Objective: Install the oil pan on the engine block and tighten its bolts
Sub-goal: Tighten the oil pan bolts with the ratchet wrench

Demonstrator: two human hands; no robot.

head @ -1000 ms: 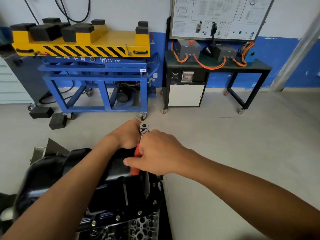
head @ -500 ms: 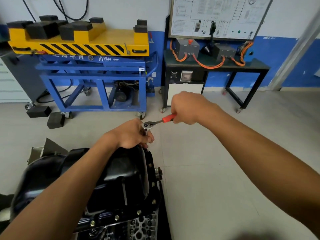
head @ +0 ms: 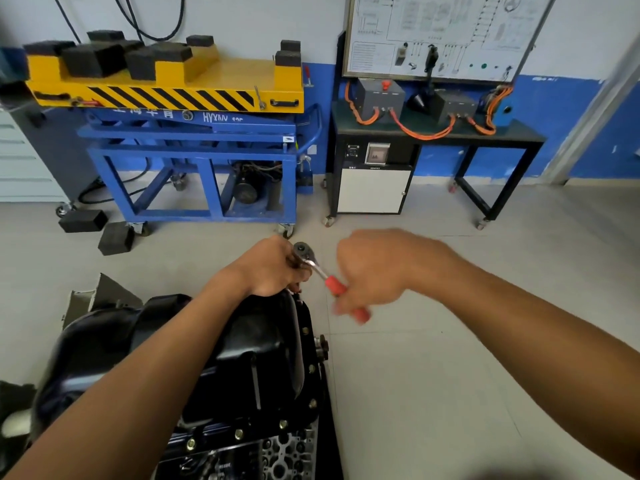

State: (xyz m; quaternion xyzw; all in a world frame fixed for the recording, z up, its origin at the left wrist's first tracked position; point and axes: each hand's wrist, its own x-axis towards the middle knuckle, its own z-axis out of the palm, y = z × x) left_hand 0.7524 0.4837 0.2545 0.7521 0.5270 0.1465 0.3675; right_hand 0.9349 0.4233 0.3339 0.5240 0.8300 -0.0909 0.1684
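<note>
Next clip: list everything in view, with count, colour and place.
engine block: one, dark, bottom edge
oil pan: one, black, atop the block
bolts: at least six, brass-coloured, along pan's flange
ratchet: one, silver, red handle, at pan's far end
lift cart: one, yellow over blue, back left
foam blocks: several, black, on cart; two on floor
bench: one, black, back right
wiring board: one, white, above bench
left hand: grips ratchet's head end
right hand: grips red handle, blurred
</note>
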